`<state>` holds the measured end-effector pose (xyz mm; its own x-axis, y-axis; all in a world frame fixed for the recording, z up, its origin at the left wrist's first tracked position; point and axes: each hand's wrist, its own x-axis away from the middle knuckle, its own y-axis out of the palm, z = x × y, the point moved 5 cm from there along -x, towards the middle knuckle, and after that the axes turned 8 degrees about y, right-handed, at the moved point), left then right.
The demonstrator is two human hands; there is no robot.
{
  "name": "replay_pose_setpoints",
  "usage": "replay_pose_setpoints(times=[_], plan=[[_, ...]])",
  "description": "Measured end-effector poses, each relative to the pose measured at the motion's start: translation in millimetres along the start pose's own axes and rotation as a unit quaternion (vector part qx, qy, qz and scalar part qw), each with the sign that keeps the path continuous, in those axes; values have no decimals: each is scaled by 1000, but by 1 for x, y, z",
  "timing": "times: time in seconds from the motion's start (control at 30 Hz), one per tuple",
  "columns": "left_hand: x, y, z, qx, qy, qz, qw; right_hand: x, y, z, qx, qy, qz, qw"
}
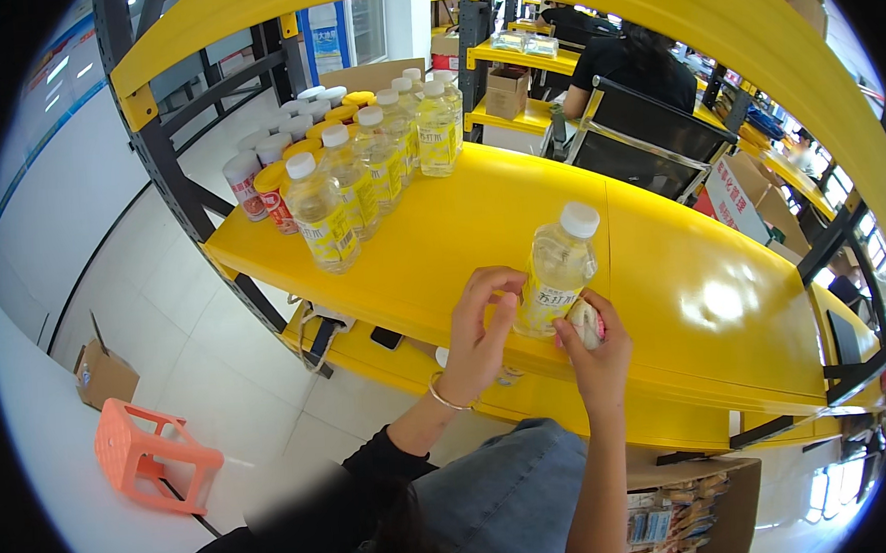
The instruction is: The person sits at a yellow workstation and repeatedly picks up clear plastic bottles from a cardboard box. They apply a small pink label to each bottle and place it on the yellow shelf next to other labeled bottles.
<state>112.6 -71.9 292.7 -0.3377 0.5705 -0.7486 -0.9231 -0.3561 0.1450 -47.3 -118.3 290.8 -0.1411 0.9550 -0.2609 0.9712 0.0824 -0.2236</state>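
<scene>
- The left hand (481, 325) is partly open. Its fingers and thumb curl like a letter C, with a gap between them, and it holds nothing.
- The fingertips of that hand are right by the left side of a clear bottle (554, 296). I can't quite tell if they touch it.
- The right hand (599, 353) is mostly closed. It pinches a small white and pink thing (588, 324) between its thumb and fingers, just beside the low part of the bottle.
- The bottle has a white cap and a yellow label. It stands up near the front edge of a yellow shelf (480, 224).
- More bottles (325, 223) like it stand in a bunch on the left part of the shelf, well apart from the hands.
- Next to that bunch are cans (245, 187) with white or yellow lids.
- A bracelet (449, 394) goes around the left wrist.
- A pink stool (157, 457) is on the floor, down to the left.
</scene>
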Motion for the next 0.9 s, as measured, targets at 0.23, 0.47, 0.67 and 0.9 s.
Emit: replay_pose_setpoints(times=[0.23, 0.47, 0.67, 0.9], plan=[[-9, -26, -2, 4, -47, -44, 998, -6, 21, -12, 97, -34, 16, 995], [-34, -57, -8, -31, -108, -86, 990, -38, 67, -47, 241, -91, 4, 966], [-64, -88, -46, -12, -175, -75, 982, -86, 126, -42, 203, -61, -36, 977], [-101, -92, -61, -12, -199, -23, 980, -131, 173, -37, 263, -70, -37, 961]])
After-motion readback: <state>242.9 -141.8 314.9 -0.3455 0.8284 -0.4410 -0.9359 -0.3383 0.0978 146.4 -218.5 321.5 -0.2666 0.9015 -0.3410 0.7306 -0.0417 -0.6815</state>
